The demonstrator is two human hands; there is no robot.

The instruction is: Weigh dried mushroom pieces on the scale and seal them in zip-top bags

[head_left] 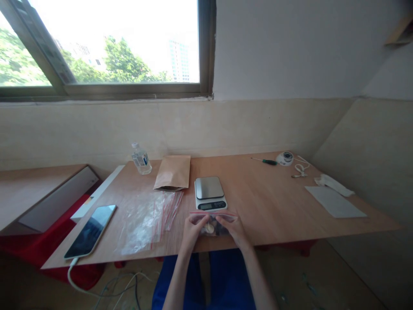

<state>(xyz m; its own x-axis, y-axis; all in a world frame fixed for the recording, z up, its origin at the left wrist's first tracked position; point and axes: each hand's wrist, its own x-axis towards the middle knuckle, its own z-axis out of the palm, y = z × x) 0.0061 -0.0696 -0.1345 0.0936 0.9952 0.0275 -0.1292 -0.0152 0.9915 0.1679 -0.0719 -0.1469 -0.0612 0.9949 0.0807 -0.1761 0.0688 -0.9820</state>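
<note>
Lower centre: a clear bag (213, 213) with a red seal strip, held at the near edge of the table (267, 206), directly below the scale (209, 188); whether bag and scale touch cannot be told. The left hand (192, 227) pinches the bag's left side and the right hand (235, 228) its right side, thumbs in front and pointing inward; the other fingers are largely hidden. Pale pieces (210, 228) show through the plastic between the hands. Centre: the scale lies flat, plate away from the viewer, display toward the hands. Left of centre: a paper pouch (174, 170), mouth toward the viewer, with loose bags (142, 224) overlapping below it and an upright bottle (141, 159) to its left. Lower left: a phone (91, 232) with a cable (71, 273) attached. Right: a screwdriver (269, 162) beside a white camera (285, 158), and a white sheet (335, 202). Upper left: a window (206, 51).
</note>
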